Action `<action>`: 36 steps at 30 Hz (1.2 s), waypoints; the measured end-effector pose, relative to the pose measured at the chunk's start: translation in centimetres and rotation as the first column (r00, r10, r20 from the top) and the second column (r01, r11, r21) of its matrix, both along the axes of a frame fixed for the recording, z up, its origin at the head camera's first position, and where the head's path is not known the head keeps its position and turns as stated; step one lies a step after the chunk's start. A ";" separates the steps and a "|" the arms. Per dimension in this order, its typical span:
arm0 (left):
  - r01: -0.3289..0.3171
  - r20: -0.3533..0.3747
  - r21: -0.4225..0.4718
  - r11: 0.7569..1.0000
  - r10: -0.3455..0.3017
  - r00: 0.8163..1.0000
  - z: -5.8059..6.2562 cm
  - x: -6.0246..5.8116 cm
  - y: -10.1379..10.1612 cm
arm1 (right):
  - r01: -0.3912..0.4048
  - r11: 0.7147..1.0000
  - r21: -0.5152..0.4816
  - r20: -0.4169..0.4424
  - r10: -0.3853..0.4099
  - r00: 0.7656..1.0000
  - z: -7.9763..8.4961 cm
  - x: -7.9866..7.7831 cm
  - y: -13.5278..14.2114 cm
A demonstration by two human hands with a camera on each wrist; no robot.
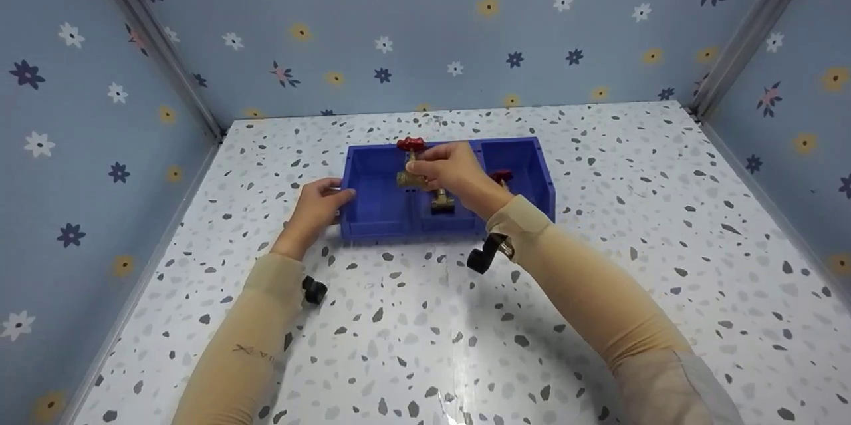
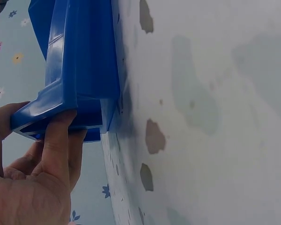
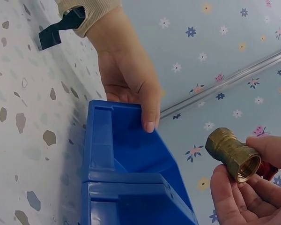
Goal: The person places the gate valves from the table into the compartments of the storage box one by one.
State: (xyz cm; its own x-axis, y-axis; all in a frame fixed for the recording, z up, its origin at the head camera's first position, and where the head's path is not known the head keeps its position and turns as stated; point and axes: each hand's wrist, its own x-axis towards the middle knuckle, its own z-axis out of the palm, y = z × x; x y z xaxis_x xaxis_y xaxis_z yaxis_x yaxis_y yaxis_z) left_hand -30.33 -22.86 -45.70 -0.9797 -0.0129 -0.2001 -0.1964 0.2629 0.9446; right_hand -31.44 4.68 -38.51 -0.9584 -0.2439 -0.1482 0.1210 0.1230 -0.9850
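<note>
My right hand [image 1: 459, 175] pinches a brass valve [image 1: 413, 179] with a red handwheel, holding it above the blue bins [image 1: 379, 237]. In the right wrist view, the threaded end of that valve [image 3: 232, 152] faces the camera, and the fingers hide much of its handwheel. My left hand [image 1: 314, 209] grips the left end wall of the bins; its thumb is over the rim and its fingers are outside, as the left hand [image 2: 42, 183] shows in the left wrist view. Another brass valve [image 1: 441, 204] lies in the middle compartment, partly hidden by my right hand.
A red handwheel [image 1: 500, 175] shows in the bins beside my right wrist. The bins stand on a speckled white table [image 1: 399, 345], with flowered panels [image 1: 425, 26] behind and at both sides. Black camera mounts [image 1: 484, 253] stick out from both sleeves.
</note>
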 end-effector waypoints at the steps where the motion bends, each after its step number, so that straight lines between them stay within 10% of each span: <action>1: -0.001 -0.001 0.003 1.000 0.001 1.000 0.0 0.0 0.0 | -0.004 1.000 0.008 -0.001 0.004 1.000 -0.1 0.0 -0.1; 36: -0.010 -0.003 0.019 1.000 0.010 1.000 -0.1 0.2 -0.1 | -0.002 0.997 -0.074 0.097 0.010 0.995 -1.6 -0.3 -3.7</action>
